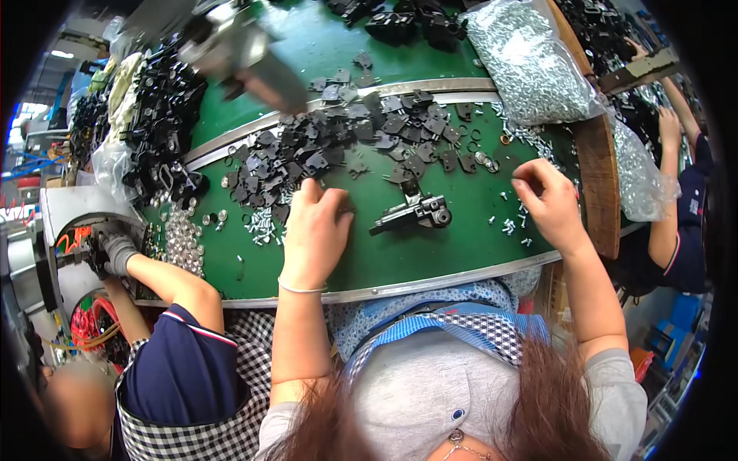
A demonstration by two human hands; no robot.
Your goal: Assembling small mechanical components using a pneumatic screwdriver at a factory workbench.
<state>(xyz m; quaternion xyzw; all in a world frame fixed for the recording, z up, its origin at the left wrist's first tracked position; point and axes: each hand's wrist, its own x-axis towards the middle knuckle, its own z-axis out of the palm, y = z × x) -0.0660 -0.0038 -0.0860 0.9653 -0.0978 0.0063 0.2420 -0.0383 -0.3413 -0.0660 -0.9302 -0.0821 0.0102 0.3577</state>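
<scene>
Left hand is half-curled by some dark plates, right hand loosely curled, black mechanism between them; can't tell if either's holding anything.

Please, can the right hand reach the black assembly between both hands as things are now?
Probably yes: between the right hand and the assembly, only a few silver screws seem to lie on the green table.

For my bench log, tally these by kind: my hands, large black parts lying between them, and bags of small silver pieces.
Left hand and right hand: 2
Large black part: 1
Left bag and right bag of small silver pieces, either side of the wooden board: 2
Total: 5
</scene>
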